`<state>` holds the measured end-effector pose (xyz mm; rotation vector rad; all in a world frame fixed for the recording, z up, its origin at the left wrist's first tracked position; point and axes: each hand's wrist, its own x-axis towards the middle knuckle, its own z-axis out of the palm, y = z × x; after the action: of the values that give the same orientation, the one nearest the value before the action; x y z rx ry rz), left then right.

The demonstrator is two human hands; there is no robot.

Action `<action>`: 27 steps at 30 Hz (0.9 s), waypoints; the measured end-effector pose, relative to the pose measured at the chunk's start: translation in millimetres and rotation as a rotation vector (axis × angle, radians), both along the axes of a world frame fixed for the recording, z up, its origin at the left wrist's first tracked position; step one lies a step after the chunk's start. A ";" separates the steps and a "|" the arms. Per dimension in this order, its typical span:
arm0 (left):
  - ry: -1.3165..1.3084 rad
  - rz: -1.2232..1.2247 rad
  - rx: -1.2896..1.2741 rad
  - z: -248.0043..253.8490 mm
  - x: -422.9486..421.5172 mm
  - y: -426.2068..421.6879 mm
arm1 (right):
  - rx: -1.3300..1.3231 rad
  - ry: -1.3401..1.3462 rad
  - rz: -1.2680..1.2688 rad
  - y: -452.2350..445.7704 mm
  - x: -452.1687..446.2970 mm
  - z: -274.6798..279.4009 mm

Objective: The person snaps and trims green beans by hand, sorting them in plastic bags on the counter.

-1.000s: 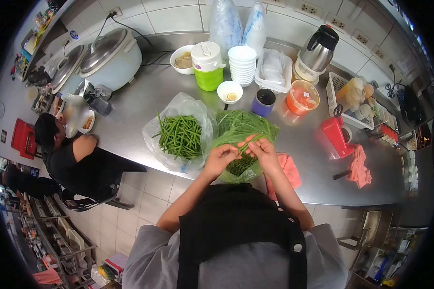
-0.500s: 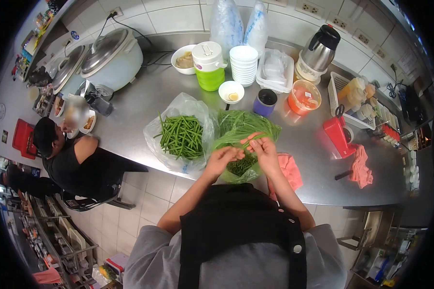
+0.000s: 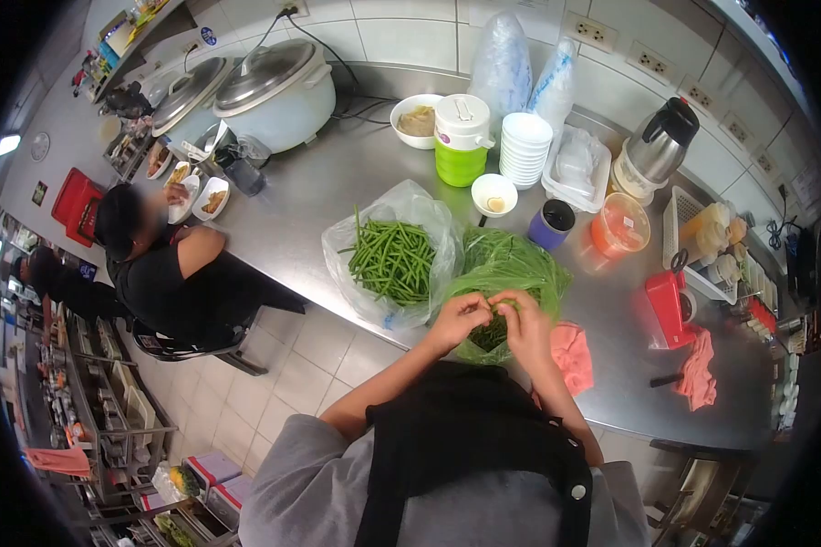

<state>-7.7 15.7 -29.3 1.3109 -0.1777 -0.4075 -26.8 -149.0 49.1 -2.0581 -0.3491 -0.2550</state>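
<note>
My left hand (image 3: 462,321) and my right hand (image 3: 525,326) meet with fingertips pinched together above a green plastic bag (image 3: 552,272). A green bean is pinched between them, mostly hidden by the fingers. Long uncut green beans (image 3: 502,251) lie inside the far part of the green bag. Small dark green scraps (image 3: 489,337) show in its near part, just under my hands. To the left, a clear plastic bag (image 3: 441,219) stands open around a heap of short green bean pieces (image 3: 390,263).
Behind the bags stand a green-and-white jug (image 3: 461,150), a small white bowl (image 3: 494,195), stacked white bowls (image 3: 524,150) and a purple tumbler (image 3: 549,226). A pink cloth (image 3: 571,357) lies right of my hands. A person in black (image 3: 169,260) sits at the counter's left.
My hands have come together at the fingertips; before, they were apart, with green strands in my right hand. The camera view has turned, shifting the counter to the right.
</note>
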 end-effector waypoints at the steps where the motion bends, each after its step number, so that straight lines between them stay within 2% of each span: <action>1: -0.007 0.028 0.057 -5.2 -0.7 -1.8 | 0.000 -0.001 0.000 2.9 -1.6 4.1; 3: -0.013 0.058 0.114 -6.3 -3.9 -2.5 | -0.020 -0.262 0.029 9.1 -6.9 19.7; 5: -0.203 0.074 0.498 15.7 -11.0 -2.3 | -0.019 -0.299 0.018 16.1 -4.1 39.2; 6: -0.261 -0.036 0.627 28.1 -13.6 -0.7 | 0.023 -0.438 0.061 22.9 0.6 51.7; 7: -0.264 -0.040 0.629 24.5 -14.4 -3.8 | 0.064 -0.575 0.106 31.0 5.1 62.3; 8: -0.534 0.110 0.667 15.4 -15.8 -9.4 | 0.059 -0.607 0.161 40.2 10.1 71.3; 11: -0.813 0.264 0.582 -15.0 -10.5 -16.8 | 0.045 -0.654 0.263 79.4 35.5 82.1; 12: -0.699 0.236 0.600 -0.8 -15.6 -15.3 | 0.044 -0.662 0.255 89.5 41.7 71.3; 13: -0.585 0.212 0.617 8.4 -18.0 -13.5 | -0.042 -0.556 0.210 99.3 50.6 54.3; 14: -0.598 0.212 0.619 8.8 -17.3 -10.8 | -0.124 -0.452 0.164 104.8 58.4 45.2; 15: -0.662 0.231 0.653 7.2 -17.6 -7.2 | -0.120 -0.463 0.161 101.6 58.1 41.6; 17: -0.728 0.255 0.682 17.4 -12.9 4.8 | -0.104 -0.081 0.286 77.1 47.1 30.2; 19: -0.752 -0.440 0.821 57.8 -10.3 34.8 | -0.165 0.002 0.319 41.8 38.1 24.1; 21: -0.620 -0.469 0.651 90.4 3.0 70.5 | -0.196 0.170 0.299 7.9 27.5 20.5; 22: -0.385 -0.388 0.679 100.9 12.8 98.1 | -0.195 0.180 0.295 -8.6 23.9 9.1; 23: -0.324 -0.118 0.661 92.1 26.8 124.8 | -0.302 0.208 0.320 -23.3 23.3 -9.3; 24: -0.388 0.246 0.661 79.7 46.3 148.0 | -0.408 0.231 0.345 -32.5 22.7 -26.2; 25: -0.621 0.516 0.890 66.4 71.0 173.7 | -0.407 0.228 0.342 -36.9 21.9 -39.6; 26: -0.732 0.598 1.305 51.6 82.4 192.0 | -0.406 0.219 0.336 -38.9 22.3 -52.0; 27: -0.789 0.635 1.515 38.0 94.6 209.4 | -0.404 0.209 0.331 -38.3 24.1 -61.8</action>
<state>86.9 225.1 8.7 2.8490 -0.0700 0.7389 -2.7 -187.3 -12.7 -2.3500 -0.6437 0.2505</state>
